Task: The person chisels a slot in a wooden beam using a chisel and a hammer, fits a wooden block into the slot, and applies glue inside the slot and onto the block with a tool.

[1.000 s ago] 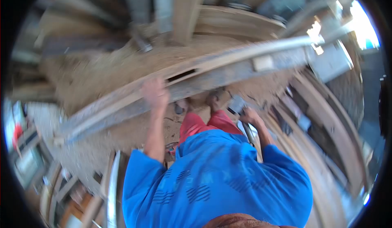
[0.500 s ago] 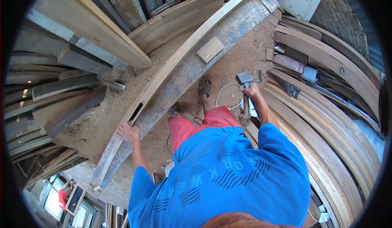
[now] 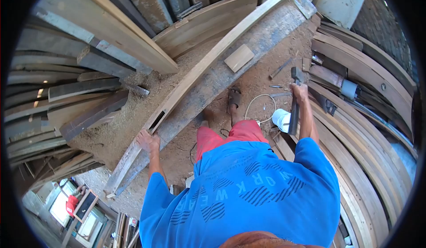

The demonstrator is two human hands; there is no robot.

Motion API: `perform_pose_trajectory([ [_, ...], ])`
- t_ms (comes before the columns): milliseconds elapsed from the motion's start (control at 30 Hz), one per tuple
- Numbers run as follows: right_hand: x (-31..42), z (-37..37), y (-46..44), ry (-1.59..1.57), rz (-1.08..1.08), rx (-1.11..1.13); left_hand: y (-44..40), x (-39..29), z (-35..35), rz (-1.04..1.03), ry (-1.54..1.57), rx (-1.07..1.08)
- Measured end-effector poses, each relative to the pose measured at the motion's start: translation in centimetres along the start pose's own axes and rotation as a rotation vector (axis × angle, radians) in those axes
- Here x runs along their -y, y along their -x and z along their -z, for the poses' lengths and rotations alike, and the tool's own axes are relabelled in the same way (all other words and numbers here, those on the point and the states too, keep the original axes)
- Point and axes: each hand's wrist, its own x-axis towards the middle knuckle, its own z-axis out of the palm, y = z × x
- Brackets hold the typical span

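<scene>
My left hand [image 3: 148, 141] is closed over the lower part of a long pale wooden beam [image 3: 199, 74], just below a dark slot [image 3: 157, 119] cut in its edge. The beam lies along a scuffed grey bench plank [image 3: 188, 97]. Out to the right, my right hand [image 3: 300, 91] is wrapped round a hammer [image 3: 297, 74] close under its blocky grey head. The dark handle runs down past the wrist, beside a white container [image 3: 281, 118]. A small wood block [image 3: 238, 58] rests on the bench plank.
A chisel-like tool [image 3: 278, 70] lies on the dirt floor near a looped pale cable [image 3: 248, 106]. Stacked curved boards [image 3: 355, 154] line the right side. More timber [image 3: 84, 90] crowds the left, above sawdust [image 3: 104, 139]. Another person's red garment [image 3: 72, 204] shows far back at lower left.
My right hand has swung the hammer to the right and turned it, exposing the chisel-like tool and more of the white container. My left hand stays at the slot. The whole view has shifted.
</scene>
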Motion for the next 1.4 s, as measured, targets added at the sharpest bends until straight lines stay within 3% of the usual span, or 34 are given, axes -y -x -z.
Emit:
perform_pose_trajectory([
  [167,5.2,-9.0,6.5,-0.344,0.085,0.132,-0.2,0.3,-0.1,-0.008,-0.025,0.004],
  [333,11.4,-12.2,3.0,-0.358,0.031,0.143,-0.8,1.0,-0.3,-0.059,0.035,0.001],
  [400,13.4,-11.8,-0.9,-0.305,0.266,0.039,-1.8,1.8,-1.1,-0.142,0.107,0.007],
  [433,13.6,-12.1,-3.8,-0.116,0.344,-0.109,-2.3,2.7,-1.6,-0.207,0.155,0.002],
  [500,12.9,-12.3,-8.3,0.269,0.525,-0.184,-3.8,2.2,1.2,-0.199,0.169,0.14],
  [633,14.1,-13.3,-4.8,0.285,0.462,-0.009,-8.8,2.8,0.3,-0.211,0.265,0.257],
  [767,15.1,-15.9,0.4,0.729,0.338,-0.335,-13.6,3.2,0.7,-0.245,0.252,0.577],
  [800,16.2,-16.4,3.2,0.728,0.428,-0.412,-14.4,3.5,-0.1,-0.293,0.256,0.59],
  [900,15.9,-18.9,7.7,0.275,0.651,-0.233,-16.3,4.4,-2.2,-0.419,0.314,0.705],
  [967,17.7,-21.5,13.1,-0.072,0.312,0.146,-17.0,4.2,-1.5,-0.486,0.423,0.882],
  [1033,16.8,-24.6,15.3,-0.719,0.082,0.604,-16.3,4.0,-0.8,-0.458,0.514,1.072],
  [1067,16.8,-25.6,16.2,-0.867,0.007,0.648,-15.7,3.9,-0.8,-0.445,0.561,1.167],
  [1100,17.6,-26.7,17.8,-1.014,-0.072,0.689,-13.6,4.3,-4.0,-0.423,0.638,1.097],
  [1133,18.3,-27.7,19.1,-1.16,-0.158,0.728,-12.5,3.9,-2.4,-0.415,0.68,1.209],
  [1200,20.5,-30.1,20.3,-1.181,-0.132,0.666,-10.6,3.0,2.7,-0.414,0.732,1.444],
  [1267,21.2,-31.7,20.4,-1.181,-0.132,0.527,-9.6,2.8,5.5,-0.389,0.711,1.518],
  [1367,22.4,-31.1,20.0,-1.043,-0.044,0.612,-9.6,3.2,2.9,-0.37,0.633,1.482],
  [1400,22.7,-30.9,18.9,-1.025,-0.157,0.619,-9.1,3.6,1.1,-0.334,0.674,1.47],
])
